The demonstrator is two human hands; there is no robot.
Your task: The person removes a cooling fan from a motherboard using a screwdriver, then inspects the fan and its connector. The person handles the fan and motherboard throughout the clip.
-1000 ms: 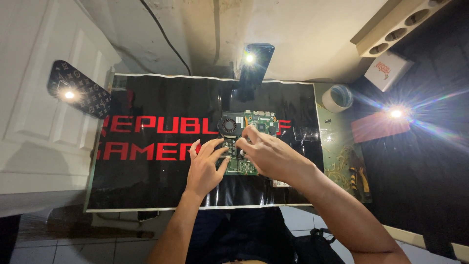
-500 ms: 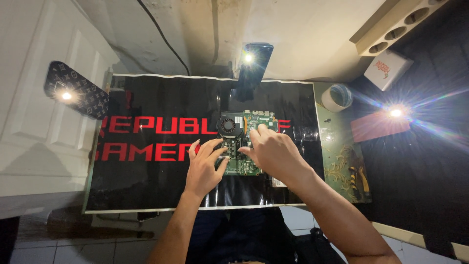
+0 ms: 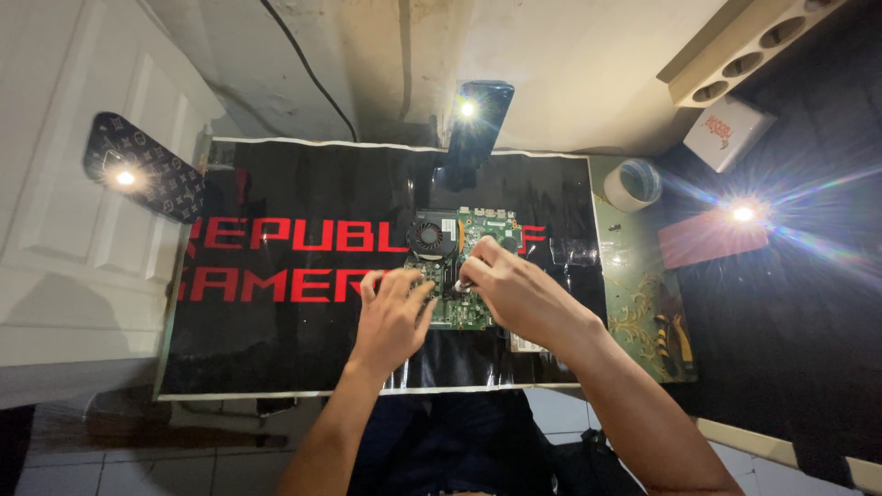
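Note:
A green circuit board (image 3: 485, 223) with a round black fan (image 3: 429, 235) lies on a black mat with red letters (image 3: 276, 248). My left hand (image 3: 390, 320) rests flat on the board's lower left part, fingers spread, holding nothing. My right hand (image 3: 519, 294) covers the board's middle from the right. Its fingertips pinch a small shiny metal piece (image 3: 459, 287) just above the board. I cannot make out what that piece is. Both hands hide most of the lower board.
Three phones shine lights: a patterned one (image 3: 138, 170) at left, a dark one (image 3: 478, 118) standing behind the mat, a red one (image 3: 712, 237) at right. A tape roll (image 3: 632, 184), a white box (image 3: 726, 133) and a yellow-and-black handled tool (image 3: 666, 332) lie right of the mat.
My right hand's fingertips have dropped slightly toward the board's middle and drawn together. My left hand stays in the same spot on the board.

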